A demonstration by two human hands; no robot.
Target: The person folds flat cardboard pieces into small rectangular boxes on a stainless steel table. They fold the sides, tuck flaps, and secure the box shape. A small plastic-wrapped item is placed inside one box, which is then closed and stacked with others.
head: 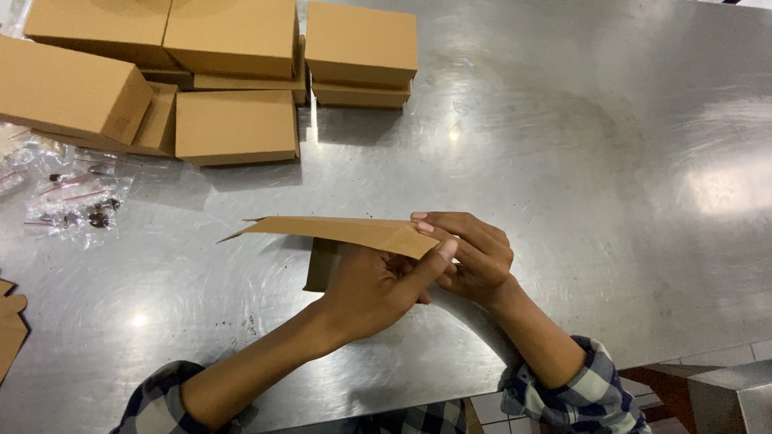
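A flat brown cardboard box blank (338,231) is held just above the steel table (563,161), seen almost edge-on, with a flap hanging down under it. My left hand (374,289) grips it from below, thumb pressed on the right end. My right hand (474,257) pinches that same right end, fingers curled over the top edge. Both sleeves are checked blue and white.
Several folded brown cardboard boxes (237,124) are stacked at the table's far left. Small clear plastic bags with dark bits (76,205) lie at the left edge. More flat cardboard (10,329) pokes in at lower left. The table's near edge runs by my arms.
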